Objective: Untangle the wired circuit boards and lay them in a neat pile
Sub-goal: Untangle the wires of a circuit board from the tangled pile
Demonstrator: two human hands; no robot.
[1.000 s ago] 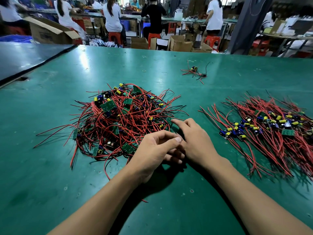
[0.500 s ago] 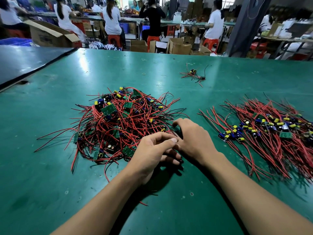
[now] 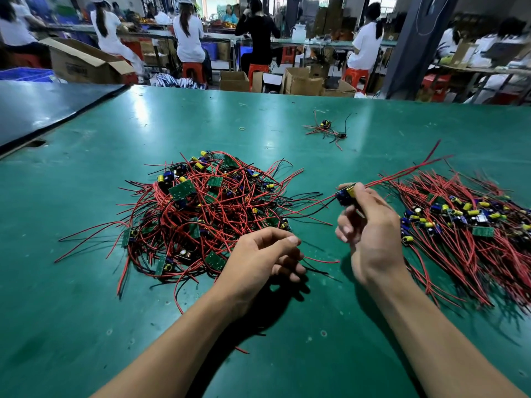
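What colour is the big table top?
Green: the table shows plainly in the head view.

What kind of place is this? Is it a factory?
Probably an electronics factory floor: a big green worktable heaped with red-wired circuit boards, workers on stools behind, and open cardboard boxes.

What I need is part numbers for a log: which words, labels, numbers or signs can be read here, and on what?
None is legible.
Dark print on the open brown cardboard box, far left: too blurred to read.
Markings on the small blue-and-yellow wired circuit board pinched by the right hand: too small to read.
Green boards in the tangled red-wired pile: no readable print.
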